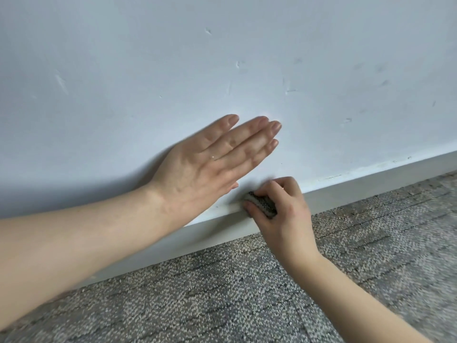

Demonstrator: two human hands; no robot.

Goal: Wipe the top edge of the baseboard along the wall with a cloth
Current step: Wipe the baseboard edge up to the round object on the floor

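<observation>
Scuffed wall (222, 58) steadies my flat left hand (202, 169), fingers straight together; right hand (284, 219), at its 4 o'clock, pinches cloth (262, 203) onto baseboard (346, 191) top for wiping.

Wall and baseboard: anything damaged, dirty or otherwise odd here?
Yes. The wall carries small chips and grey scuffs, mostly at upper right. Dark specks line the seam above the baseboard, right of the cloth that the right hand grips. Nothing is spilled or askew.
</observation>
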